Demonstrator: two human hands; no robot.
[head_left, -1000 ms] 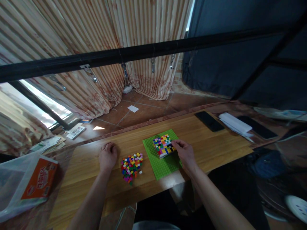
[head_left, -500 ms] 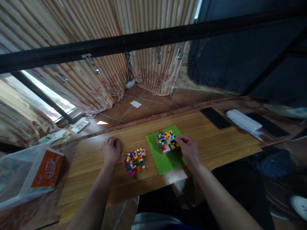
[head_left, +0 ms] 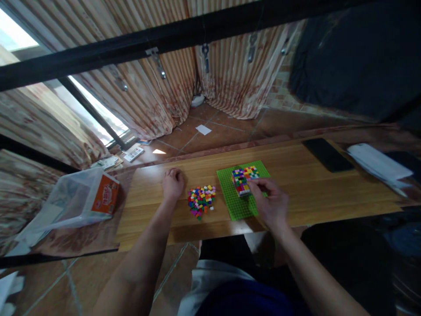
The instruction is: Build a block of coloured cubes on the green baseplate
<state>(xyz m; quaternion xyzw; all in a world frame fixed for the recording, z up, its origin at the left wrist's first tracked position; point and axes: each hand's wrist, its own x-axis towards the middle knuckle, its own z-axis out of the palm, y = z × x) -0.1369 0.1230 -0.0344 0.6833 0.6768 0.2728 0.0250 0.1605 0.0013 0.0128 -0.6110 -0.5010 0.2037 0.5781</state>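
Across the wooden table, in the head view, we see a green studded baseplate lying flat; on it sits a squarish block of small many-coloured bricks, nearer the plate's far edge, with bare studs showing to its left and in front of it; our right hand comes in over the plate's right side, hiding part of the block; its thumb and forefinger are drawn close together at the block's near right part, the other fingers bent, but the tips are too small and shaded for us to tell whether they pinch a brick; our left hand rests on the table well to the left of the plate, its fingers loosely curled and their undersides hidden, so we cannot tell whether they have hold of anything; between that hand and the plate, apart from both, lies a pile of loose bricks in mixed colours, with a white brick at its near right edge; farther right we have a black phone-like slab near the far edge, then a white item beside it; left of the table stands a clear plastic bin with an orange panel; beyond hang striped curtains, crossed by a dark rail.
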